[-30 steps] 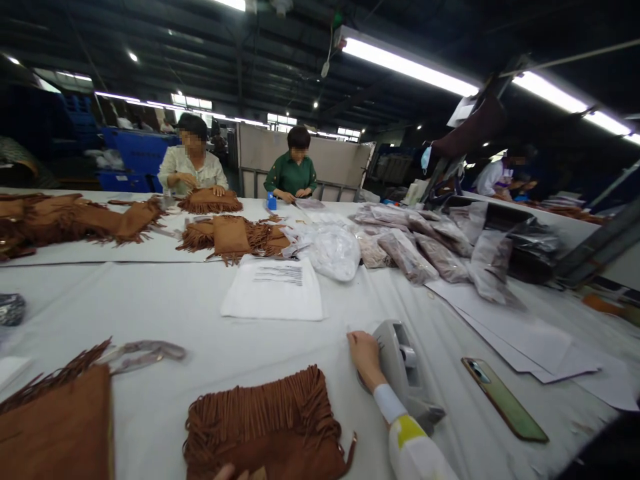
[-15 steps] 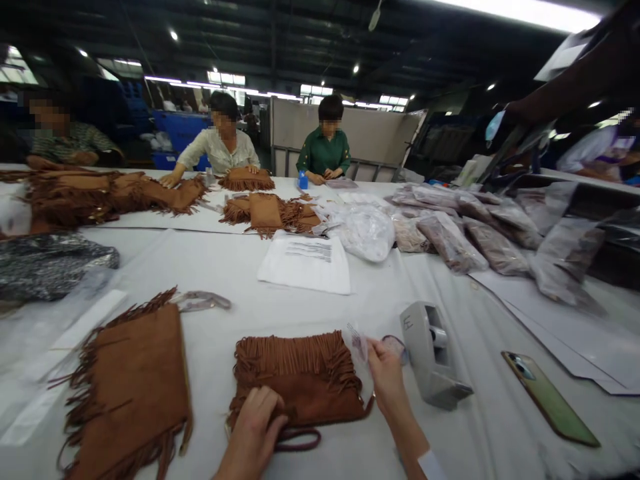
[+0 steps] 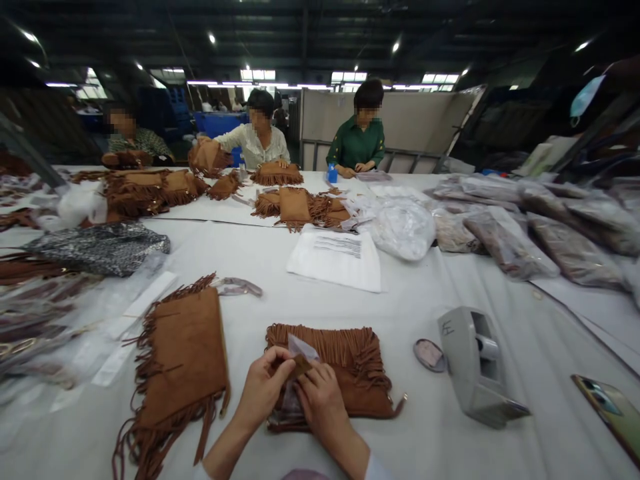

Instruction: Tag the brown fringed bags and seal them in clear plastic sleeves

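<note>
A brown fringed pouch lies flat in front of me. Over its left part my two hands meet. My left hand pinches a small flat brown piece, perhaps a leather tag. A small clear plastic bag shows behind and beneath that piece, and my right hand has its fingers closed on it; the fingers partly hide how bag and piece meet. To the left lies a larger brown fringed bag, beside a plastic-wrapped strap.
Right of the pouch stand a grey tape dispenser and a small round dish. A phone lies at the right edge. Farther back are a printed white bag, plastic-wrapped goods and co-workers handling fringed bags across the table.
My right hand has brought the small plastic bag leftward from beside the dish to over the pouch. My left hand has lifted off the pouch and now pinches the brown piece. The view has turned left.
</note>
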The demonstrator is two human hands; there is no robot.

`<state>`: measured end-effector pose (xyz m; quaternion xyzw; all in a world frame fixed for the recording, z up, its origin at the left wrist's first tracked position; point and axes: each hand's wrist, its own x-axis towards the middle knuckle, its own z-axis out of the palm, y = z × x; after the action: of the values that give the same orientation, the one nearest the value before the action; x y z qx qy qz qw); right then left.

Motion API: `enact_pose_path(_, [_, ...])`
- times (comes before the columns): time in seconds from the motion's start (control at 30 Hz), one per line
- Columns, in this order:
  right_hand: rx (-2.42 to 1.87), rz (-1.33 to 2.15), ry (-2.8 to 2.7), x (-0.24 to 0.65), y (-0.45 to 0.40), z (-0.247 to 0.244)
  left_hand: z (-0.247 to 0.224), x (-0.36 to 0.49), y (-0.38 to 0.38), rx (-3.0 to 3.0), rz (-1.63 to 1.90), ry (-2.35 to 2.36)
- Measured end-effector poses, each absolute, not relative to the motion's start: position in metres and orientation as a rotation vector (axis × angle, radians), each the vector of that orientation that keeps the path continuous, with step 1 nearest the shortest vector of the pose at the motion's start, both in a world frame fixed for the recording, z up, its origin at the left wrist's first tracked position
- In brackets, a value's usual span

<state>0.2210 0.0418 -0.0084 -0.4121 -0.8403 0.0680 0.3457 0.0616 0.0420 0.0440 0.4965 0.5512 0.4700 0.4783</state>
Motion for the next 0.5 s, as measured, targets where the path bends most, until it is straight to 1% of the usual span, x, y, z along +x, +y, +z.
enact_pose_path(0.1, [-1.015, 0.257, -2.190, 0.227, 0.040, -0.008, 0.039, 0.067, 0.052, 1.308, 1.077, 1.349])
enact_pose_path(0.2, [-1.097, 0.169, -2.078, 0.251, 0.036, -0.010, 0.028, 0.073, 0.061, 1.436, 1.006, 1.367])
enact_pose_path(0.37, [-1.262, 0.039, -1.976, 0.287, 0.029, -0.030, 0.013, 0.083, 0.066, 1.971, 0.801, 1.498])
enact_pose_path(0.5, [-1.292, 0.003, -1.951, 0.296, 0.025, -0.043, 0.008, 0.084, 0.063, 2.285, 0.822, 1.581])
